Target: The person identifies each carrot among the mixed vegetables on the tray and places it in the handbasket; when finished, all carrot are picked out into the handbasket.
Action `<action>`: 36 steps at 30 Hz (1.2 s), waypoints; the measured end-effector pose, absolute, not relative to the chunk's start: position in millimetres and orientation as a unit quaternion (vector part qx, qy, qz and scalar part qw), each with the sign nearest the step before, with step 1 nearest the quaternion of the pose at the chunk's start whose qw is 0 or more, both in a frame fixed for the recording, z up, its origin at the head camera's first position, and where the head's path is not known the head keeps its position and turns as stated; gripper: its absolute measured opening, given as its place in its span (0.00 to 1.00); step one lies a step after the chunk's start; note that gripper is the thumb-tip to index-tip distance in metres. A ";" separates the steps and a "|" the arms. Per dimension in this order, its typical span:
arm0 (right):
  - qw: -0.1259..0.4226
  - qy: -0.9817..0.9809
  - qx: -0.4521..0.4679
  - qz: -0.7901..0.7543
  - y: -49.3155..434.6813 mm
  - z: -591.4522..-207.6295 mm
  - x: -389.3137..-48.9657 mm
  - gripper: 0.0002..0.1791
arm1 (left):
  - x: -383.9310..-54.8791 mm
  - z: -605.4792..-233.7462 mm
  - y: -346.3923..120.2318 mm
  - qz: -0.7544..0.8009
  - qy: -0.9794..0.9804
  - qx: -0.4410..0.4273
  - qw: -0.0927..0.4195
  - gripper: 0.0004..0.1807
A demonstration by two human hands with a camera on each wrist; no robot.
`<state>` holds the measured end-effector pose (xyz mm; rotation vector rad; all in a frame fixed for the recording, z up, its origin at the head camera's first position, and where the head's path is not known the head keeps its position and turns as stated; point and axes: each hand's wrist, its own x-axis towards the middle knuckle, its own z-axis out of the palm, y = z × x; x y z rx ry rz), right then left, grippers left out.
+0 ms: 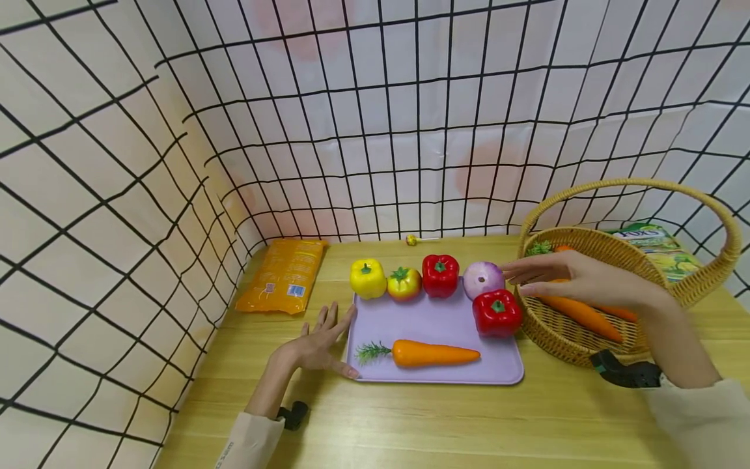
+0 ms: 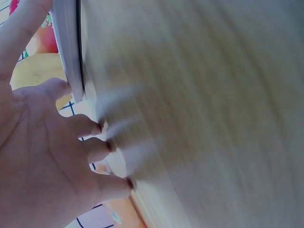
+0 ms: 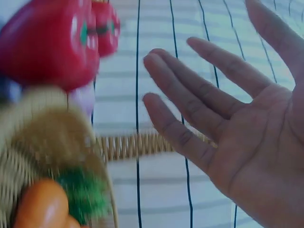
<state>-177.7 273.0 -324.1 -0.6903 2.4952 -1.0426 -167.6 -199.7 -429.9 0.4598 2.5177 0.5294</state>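
My left hand rests with spread fingers at the left edge of a lilac tray; in the left wrist view several fingertips meet the tabletop. Over the wicker basket hovers my right hand, its fingers extended and holding nothing. Its fingertips overlap the purple onion in the head view. Beside the onion sits a red bell pepper. Along the tray's back edge stand another red bell pepper, a tomato and a yellow bell pepper. A carrot lies across the front.
Orange carrots lie inside the basket, whose tall handle arches above it. An orange packet lies at the back left. Behind the tray is a lollipop; a green packet lies behind the basket. Grid-patterned cloth surrounds the table.
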 end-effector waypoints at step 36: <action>0.220 0.800 -0.327 -0.453 120.1 -431.1 -173.5 0.26 | -169.2 -430.6 -199.4 0.202 0.928 0.170 0.262 0.72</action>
